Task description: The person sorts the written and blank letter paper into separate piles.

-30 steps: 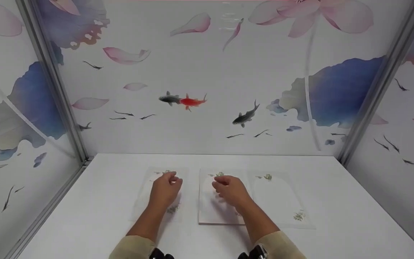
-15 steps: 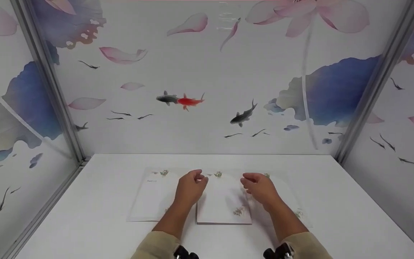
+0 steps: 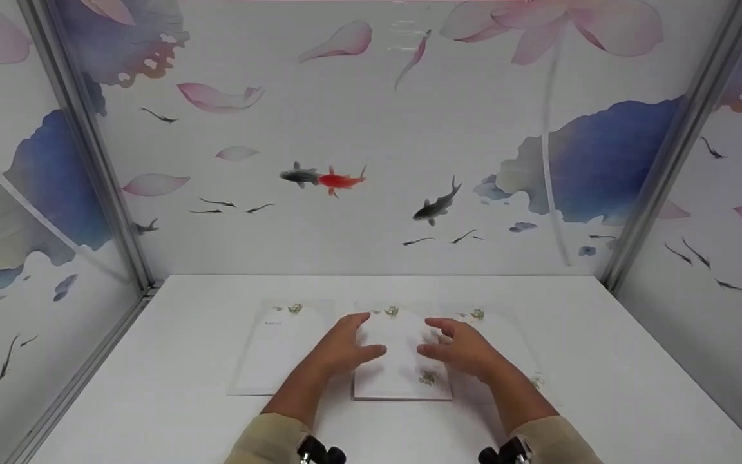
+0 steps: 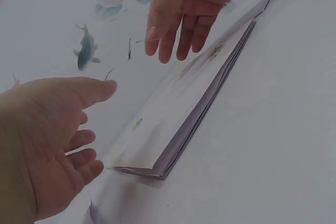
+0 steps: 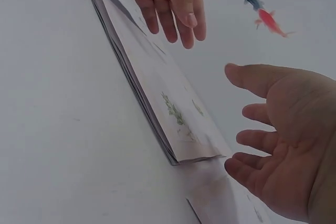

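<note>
A thick stack of pale paper sheets (image 3: 397, 361), printed with small green plant sprigs, lies in the middle of the table. My left hand (image 3: 345, 348) hovers over its left edge with thumb and fingers spread apart, holding nothing. On the opposite side, my right hand (image 3: 464, 351) hangs over the stack's right edge, also holding nothing. The palms face each other across the paper. In the left wrist view, layered edges of the stack (image 4: 184, 124) show below both hands. The right wrist view shows a gap between my right fingers (image 5: 257, 140) and the stack (image 5: 152, 82).
A similar sheet (image 3: 265, 354) with a short line of small writing lies left of the stack. To the right lies another printed sheet (image 3: 500, 341), partly behind my right hand. Panels (image 3: 371, 129) painted with fish and petals enclose the white table (image 3: 171, 361).
Both hands first shifted right, from the left sheet and the stack to either side of the stack. Since then the thumbs have spread away from the fingers, and the right hand has come slightly inward.
</note>
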### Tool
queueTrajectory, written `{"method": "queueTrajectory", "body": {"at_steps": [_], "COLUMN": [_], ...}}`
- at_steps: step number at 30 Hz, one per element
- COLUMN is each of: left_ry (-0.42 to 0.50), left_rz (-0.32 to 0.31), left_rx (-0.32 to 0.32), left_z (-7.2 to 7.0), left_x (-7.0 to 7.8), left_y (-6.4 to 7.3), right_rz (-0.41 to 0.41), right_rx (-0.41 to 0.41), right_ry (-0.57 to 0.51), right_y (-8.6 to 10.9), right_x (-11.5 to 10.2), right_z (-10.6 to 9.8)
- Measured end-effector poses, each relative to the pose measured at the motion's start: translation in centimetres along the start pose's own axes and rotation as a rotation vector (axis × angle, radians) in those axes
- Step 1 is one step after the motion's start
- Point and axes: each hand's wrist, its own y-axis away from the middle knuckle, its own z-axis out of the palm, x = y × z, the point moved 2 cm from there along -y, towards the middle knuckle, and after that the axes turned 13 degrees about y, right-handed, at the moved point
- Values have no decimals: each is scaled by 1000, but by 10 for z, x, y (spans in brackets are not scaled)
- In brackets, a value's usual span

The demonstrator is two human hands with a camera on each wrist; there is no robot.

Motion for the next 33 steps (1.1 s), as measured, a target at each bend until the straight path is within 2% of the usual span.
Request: {"method": "queueTrajectory", "body": {"at_steps": [3,5,11,17,20,27,33], "left_ry": [-68,-104,-222,-330,-371,-404,-391], "left_rz": [-25,-37,-51,-80,-63,-15,15], "left_rx": [-94,-134,-195,-195,-198,-194,-118], "left_z": [-1,0,4,10,10,11,13], "left_x": [-3,-4,-1,-1,-1,-2,-3], "left_y": [3,5,7,8,9,7,4], "right_rz": [-21,-29,-28,-46,-72,-59,-48], "right_rx": [-69,-103,-181,-182,-168,-154,-80], "right_ry": [36,60,191,305,347,357,327], "right_y": [1,2,4,4,4,4,3], "right_x": [-1,-1,-2,-1,-1,-1,-3], "right_z": [1,2,4,8,10,12,10]}}
